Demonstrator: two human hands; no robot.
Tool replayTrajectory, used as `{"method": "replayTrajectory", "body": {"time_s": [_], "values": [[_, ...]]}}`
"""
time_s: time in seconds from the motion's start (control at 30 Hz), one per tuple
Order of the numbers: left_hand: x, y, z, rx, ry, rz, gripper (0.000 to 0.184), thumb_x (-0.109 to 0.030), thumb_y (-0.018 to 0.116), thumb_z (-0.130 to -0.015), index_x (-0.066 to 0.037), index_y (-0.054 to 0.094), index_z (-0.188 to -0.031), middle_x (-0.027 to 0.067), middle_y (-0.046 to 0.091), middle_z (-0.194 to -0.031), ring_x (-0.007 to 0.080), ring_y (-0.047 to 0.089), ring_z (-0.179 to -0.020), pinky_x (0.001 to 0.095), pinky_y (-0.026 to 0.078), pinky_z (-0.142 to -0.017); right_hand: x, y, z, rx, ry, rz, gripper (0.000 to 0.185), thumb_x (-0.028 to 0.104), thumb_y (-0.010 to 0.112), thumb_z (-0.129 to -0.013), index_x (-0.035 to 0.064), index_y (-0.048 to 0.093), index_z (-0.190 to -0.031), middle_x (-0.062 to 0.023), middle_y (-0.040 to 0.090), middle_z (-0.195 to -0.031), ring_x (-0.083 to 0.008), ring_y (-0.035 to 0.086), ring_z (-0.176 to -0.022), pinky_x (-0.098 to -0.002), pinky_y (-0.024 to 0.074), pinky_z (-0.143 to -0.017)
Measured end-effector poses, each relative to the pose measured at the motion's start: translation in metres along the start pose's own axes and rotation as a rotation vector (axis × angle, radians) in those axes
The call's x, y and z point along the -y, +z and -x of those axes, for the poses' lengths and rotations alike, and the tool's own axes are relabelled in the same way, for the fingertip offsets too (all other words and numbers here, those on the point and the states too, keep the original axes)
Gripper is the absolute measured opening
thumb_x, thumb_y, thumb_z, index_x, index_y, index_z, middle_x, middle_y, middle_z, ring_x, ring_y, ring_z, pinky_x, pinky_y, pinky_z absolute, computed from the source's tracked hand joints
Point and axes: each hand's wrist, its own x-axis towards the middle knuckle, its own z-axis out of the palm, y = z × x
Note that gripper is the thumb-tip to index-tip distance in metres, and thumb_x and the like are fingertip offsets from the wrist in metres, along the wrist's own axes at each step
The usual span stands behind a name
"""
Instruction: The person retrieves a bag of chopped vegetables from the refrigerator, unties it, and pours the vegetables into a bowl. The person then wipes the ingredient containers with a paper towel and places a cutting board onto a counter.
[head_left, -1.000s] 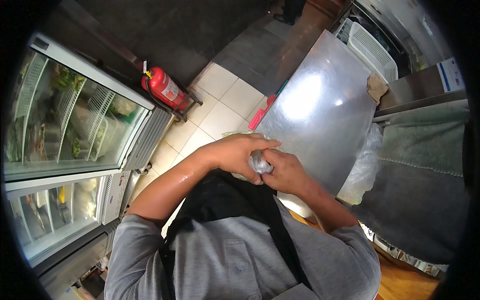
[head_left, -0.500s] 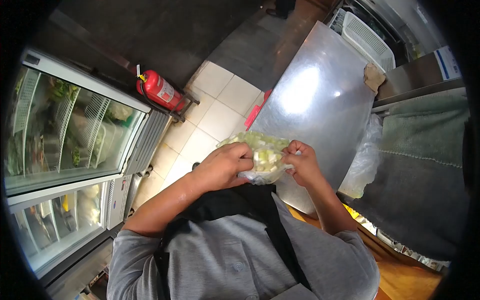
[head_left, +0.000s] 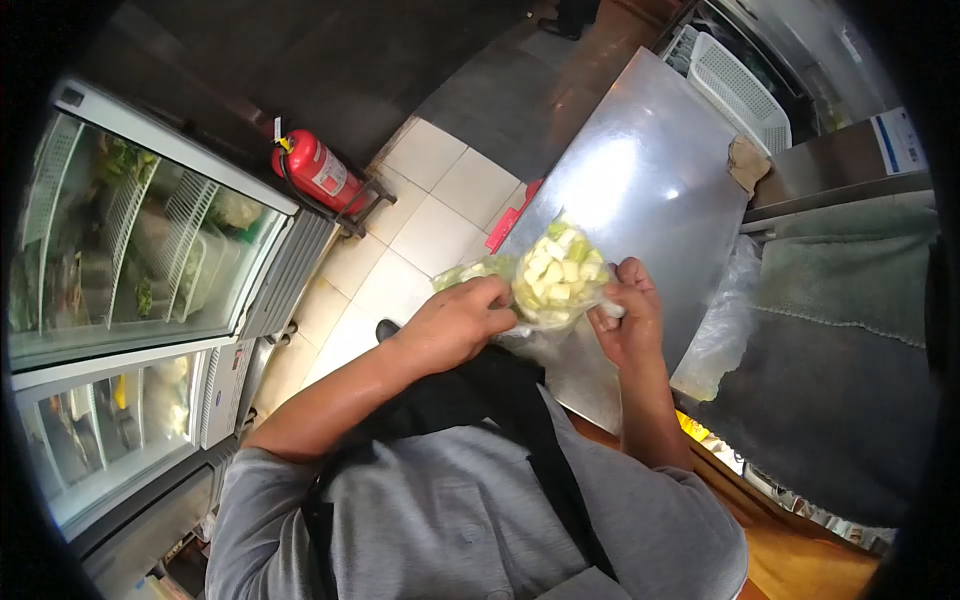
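Our left forearm reaches up and inward from the elbow, and our left hand (head_left: 455, 325) is turned back upward, its fingers curled in toward the palm. It grips clear plastic by the near left part of the steel bench (head_left: 650, 230); we cannot tell exactly how the fingertips meet, as the back of the hand hides them. A second bag (head_left: 470, 270), with pale green contents, shows just beyond the knuckles, against the floor tiles.

Our right forearm stands more upright, with the right hand (head_left: 632, 310) partly closed. We pinch the gathered plastic of the full bag (head_left: 558, 280) between thumb and fingers, at the side nearest that hand. This clear bag bulges with pale yellow-green and white chopped pieces. It lies between our two hands, seen over the bench's near left edge; whether it touches the metal we cannot tell.

At the bench's far right corner we see a white perforated basket (head_left: 735, 85), and nearer along the right edge a crumpled brown piece (head_left: 747, 165). Clear plastic sheeting (head_left: 722, 325) lies beside the near right edge, next to the grey-green cloth (head_left: 850, 265). A pink object (head_left: 505, 228) shows just beside the left edge, and a red fire extinguisher (head_left: 322, 170) stands well apart to the left.
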Motion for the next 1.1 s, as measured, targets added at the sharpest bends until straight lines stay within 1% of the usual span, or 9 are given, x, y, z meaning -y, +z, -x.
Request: {"method": "replayTrajectory", "body": {"time_s": [0.03,0.1,0.37,0.43,0.47,0.57,0.73,0.97,1.1], "values": [[-0.001,0.0,-0.002,-0.01,0.051,-0.049,0.022,-0.003,0.067,-0.067,-0.007,0.06,-0.087,0.0105,0.054,-0.104,0.0309,0.057,-0.096,0.0376,0.05,-0.08,0.002,0.007,0.002,-0.004,0.002,-0.003,0.005,0.006,0.055,-0.079,0.0091,0.051,-0.082,0.0025,0.048,-0.062,-0.0072,0.032,-0.04,-0.0219,0.0312,-0.04],[-0.004,0.005,-0.002,0.008,0.09,-0.055,0.023,-0.003,0.067,-0.067,-0.007,0.06,-0.088,0.0105,0.055,-0.104,0.0309,0.057,-0.096,0.0377,0.05,-0.081,0.005,0.013,0.003,-0.191,0.282,-0.792,0.002,0.007,0.053,-0.082,0.0071,0.051,-0.083,0.002,0.045,-0.058,-0.008,0.036,-0.041,-0.0215,0.0334,-0.042],[-0.002,0.005,0.002,-0.062,0.097,0.011,0.024,-0.003,0.065,-0.069,-0.006,0.058,-0.092,0.0089,0.055,-0.107,0.0295,0.058,-0.098,0.0382,0.05,-0.084,0.02,-0.064,-0.035,-0.157,0.074,-0.48,0.012,0.008,0.057,-0.083,0.003,0.053,-0.094,-0.0012,0.052,-0.068,-0.0097,0.05,-0.058,-0.025,0.0413,-0.052],[0.0,0.002,0.004,0.015,0.045,0.012,0.032,-0.004,0.071,-0.067,-0.007,0.058,-0.096,0.0085,0.054,-0.114,0.03,0.057,-0.105,0.0381,0.051,-0.086,0.019,-0.063,-0.027,-0.528,0.031,0.338,0.029,0.011,0.068,-0.082,0.0017,0.055,-0.106,-0.0108,0.058,-0.096,-0.0215,0.061,-0.076,-0.0324,0.0512,-0.065],[0.001,-0.001,0.004,0.008,0.045,0.012,0.032,-0.004,0.071,-0.067,-0.007,0.058,-0.096,0.0085,0.054,-0.114,0.03,0.057,-0.105,0.0381,0.051,-0.086,0.022,-0.065,-0.023,-0.524,0.027,0.343,0.029,0.011,0.068,-0.082,0.0017,0.055,-0.106,-0.0108,0.058,-0.096,-0.0215,0.061,-0.076,-0.0324,0.0512,-0.065],[0.001,-0.002,0.007,-0.008,0.046,0.071,0.035,-0.002,0.072,-0.065,-0.007,0.059,-0.098,0.0084,0.055,-0.115,0.0296,0.058,-0.107,0.0372,0.051,-0.086,0.03,-0.078,0.004,-0.208,-0.115,1.766,0.08,0.019,0.084,-0.065,0.0028,0.044,-0.132,-0.0177,0.048,-0.134,-0.0397,0.042,-0.129,-0.05,0.0361,-0.106],[0.008,-0.001,0.003,-0.063,0.001,0.235,0.042,0.005,0.072,-0.064,-0.007,0.062,-0.103,0.0085,0.058,-0.114,0.0288,0.06,-0.104,0.0363,0.053,-0.083,0.012,-0.01,0.03,0.187,-0.219,1.861,0.104,0.019,0.088,-0.056,0.0136,0.036,-0.146,-0.0196,0.021,-0.155,-0.0391,0.014,-0.145,-0.0504,0.0166,-0.116],[0.019,-0.051,0.008,-0.001,-0.119,0.438,0.071,0.004,0.074,-0.067,-0.011,0.051,-0.133,0.013,0.054,-0.13,0.0261,0.057,-0.112,0.0361,0.047,-0.096,-0.043,0.012,0.01,0.456,-0.449,1.666,0.074,0.022,0.081,-0.065,0.0143,0.051,-0.133,-0.0155,0.033,-0.15,-0.0367,0.027,-0.14,-0.0548,0.0205,-0.114],[0.1,-0.163,0.056,-0.172,-0.315,-0.232,0.059,-0.003,0.076,-0.068,-0.007,0.057,-0.125,0.0138,0.054,-0.133,0.0306,0.048,-0.126,0.0391,0.037,-0.108,-0.055,0.001,-0.006,0.422,-0.615,1.46,0.032,0.009,0.071,-0.062,0.0069,0.06,-0.093,-0.0109,0.057,-0.116,-0.0344,0.053,-0.11,-0.0485,0.0421,-0.094]]}}
